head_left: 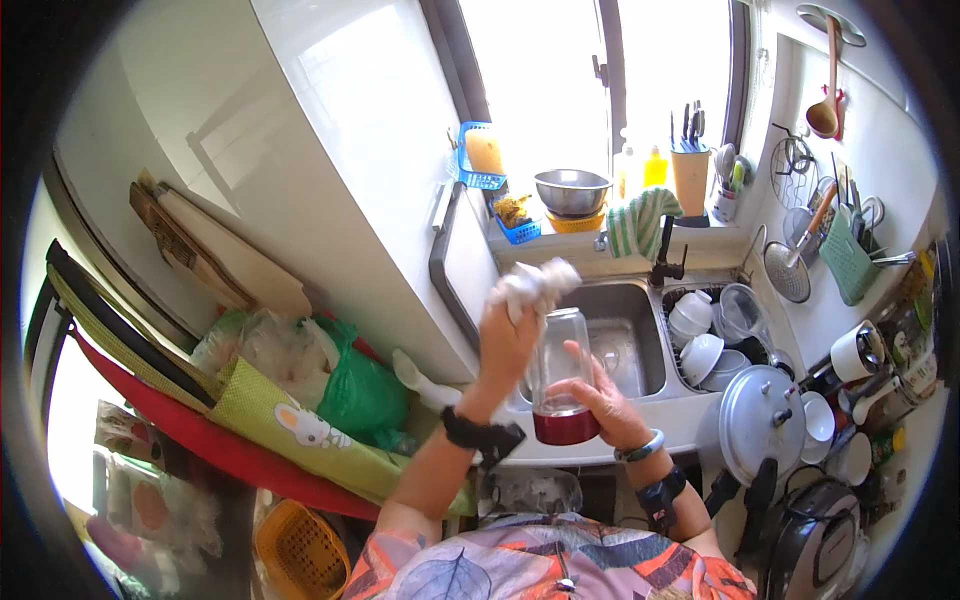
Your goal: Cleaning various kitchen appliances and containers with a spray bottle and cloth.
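My right hand (604, 397) is wrapped around the lower side of a clear jar (562, 337), held up in front of the sink's near edge. The jar's bottom section is dark red; whether that is a lid or liquid, I cannot tell. Beside the jar's upper end, my left hand (510, 341) grips a crumpled whitish cloth (536, 283), which is blurred. Behind the jar lies the stainless steel sink basin (637, 330), with the black faucet (666, 259) at its back.
White bowls (691, 315) fill the dish rack on the right. A pressure cooker (761, 420) stands on the near right counter. On the sill are a metal bowl (572, 191) and a knife block (690, 176). A green plastic bag (360, 382) sits to the left.
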### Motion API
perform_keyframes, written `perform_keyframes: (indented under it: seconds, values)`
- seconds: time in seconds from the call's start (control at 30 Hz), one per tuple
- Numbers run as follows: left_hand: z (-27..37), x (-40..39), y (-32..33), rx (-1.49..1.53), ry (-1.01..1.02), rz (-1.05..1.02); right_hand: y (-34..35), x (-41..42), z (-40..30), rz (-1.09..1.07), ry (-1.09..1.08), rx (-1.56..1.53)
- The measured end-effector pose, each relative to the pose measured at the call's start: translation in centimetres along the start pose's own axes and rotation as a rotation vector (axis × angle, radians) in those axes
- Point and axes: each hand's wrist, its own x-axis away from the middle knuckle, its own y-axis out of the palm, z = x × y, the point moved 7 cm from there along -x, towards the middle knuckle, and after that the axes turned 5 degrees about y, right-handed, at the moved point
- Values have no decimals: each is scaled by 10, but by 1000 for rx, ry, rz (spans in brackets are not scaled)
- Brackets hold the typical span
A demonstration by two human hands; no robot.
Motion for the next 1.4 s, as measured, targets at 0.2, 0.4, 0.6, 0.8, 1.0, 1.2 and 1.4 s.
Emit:
perform_keyframes:
  seconds: [0.2,0.4,0.6,0.8,1.0,1.2,1.4]
  values:
    - [-35,-15,-42,-54,-124,26,2,-1,-5,-202,-41,-298]
    - [71,38,-9,-28,145,-269,-13,-6,-12,-62,-108,-310]
    - [79,101,6,-200,421,-186,1,2,-27,-126,-269,-260]
    - [77,132,-10,-243,609,-44,4,10,-43,-73,-208,-363]
    - [3,90,-52,200,-131,62,6,17,-61,-120,-284,-292]
    - [33,46,-32,523,-245,-95,27,20,-60,-98,-340,-140]
    - [44,28,-4,319,-57,-302,28,28,-55,-27,-365,85]
